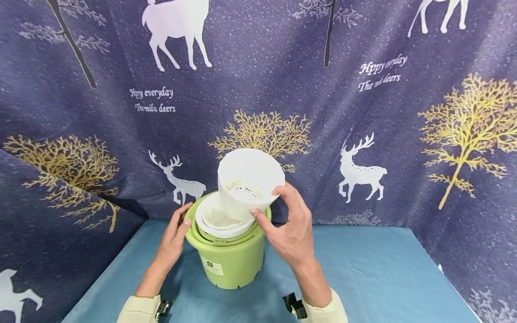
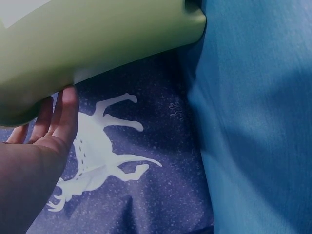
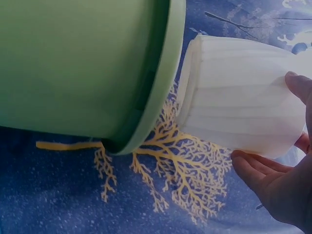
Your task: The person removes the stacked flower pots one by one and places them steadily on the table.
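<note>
A large light-green flower pot stands upright on the blue cloth, with a label on its front. My left hand grips its rim on the left side; in the left wrist view the fingers lie against the outside under the rim. White pots sit nested inside the green one. My right hand pinches the rim of a white flower pot, thumb outside. That pot is tilted over the nest, drainage holes showing in its bottom. The right wrist view shows its ribbed side beyond the green rim.
A blue cloth covers the table. Dark blue fabric printed with deer and golden trees hangs behind and at both sides, close behind the pots.
</note>
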### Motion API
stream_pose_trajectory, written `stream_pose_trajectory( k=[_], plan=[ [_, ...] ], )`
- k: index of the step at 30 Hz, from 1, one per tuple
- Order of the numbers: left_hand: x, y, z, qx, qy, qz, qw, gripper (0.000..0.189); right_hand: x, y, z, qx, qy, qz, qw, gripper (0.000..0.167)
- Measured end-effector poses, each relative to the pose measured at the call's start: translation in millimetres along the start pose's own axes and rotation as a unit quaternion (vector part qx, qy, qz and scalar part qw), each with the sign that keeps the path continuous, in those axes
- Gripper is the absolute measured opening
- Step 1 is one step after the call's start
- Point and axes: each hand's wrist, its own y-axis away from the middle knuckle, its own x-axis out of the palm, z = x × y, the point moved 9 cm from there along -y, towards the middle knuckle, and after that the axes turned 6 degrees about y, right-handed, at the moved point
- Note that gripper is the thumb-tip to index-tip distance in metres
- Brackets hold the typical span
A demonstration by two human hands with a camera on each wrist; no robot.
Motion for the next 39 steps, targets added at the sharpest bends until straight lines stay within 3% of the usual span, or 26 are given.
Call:
stream_pose_trajectory(
  k=[22, 31, 39],
  plan=[
    [-1.0, 1.3, -1.0, -0.002, 0.004, -0.001, 1.0000, 0.047, -42, -5.5, -6, 0.012, 0.026, -0.018, 0.9994, 0.048],
    [0.4, 1.1, 0.4, -0.014, 0.011, 0.003, 0.9998, 0.048, -56, -6.4, -16, 0.031, 0.045, -0.020, 0.9983, 0.048],
    [1.1, -0.3, 0.3, -0.006, 0.010, 0.002, 0.9999, 0.047, -64, -8.4, -24, 0.054, 0.068, -0.019, 0.9961, 0.048]
  ],
)
